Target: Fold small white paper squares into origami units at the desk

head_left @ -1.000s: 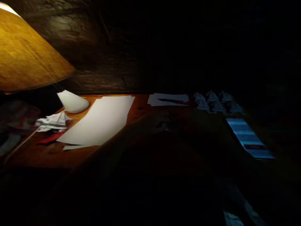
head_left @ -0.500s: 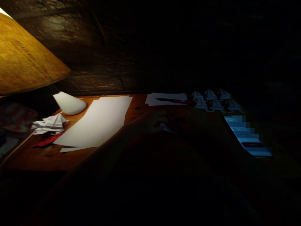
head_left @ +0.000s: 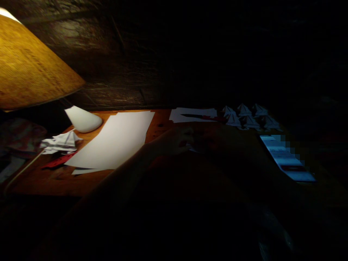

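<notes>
Six small folded white paper figures [head_left: 247, 116] stand grouped at the upper right of the frame on the orange wooden surface [head_left: 40, 177], and one more crumpled or folded white paper piece [head_left: 61, 141] lies at the left beside a red strip [head_left: 58, 159]. By this showing several folds are finished, while a stack of large flat white sheets [head_left: 114, 141] left of centre remains unfolded. A smaller white sheet [head_left: 193, 114] with a dark red-handled tool on it lies at upper centre.

The left hand [head_left: 176, 139] sits at centre frame, forearm running in from the lower left, resting low on the surface. Its fingers appear curled onto a small pale scrap of paper [head_left: 193, 148] just to its right; whether they pinch it cannot be told in the dark. The right hand is lost in shadow. A lit phone screen [head_left: 285, 157] glows at right; an amber lampshade [head_left: 29, 72] fills the upper left.
</notes>
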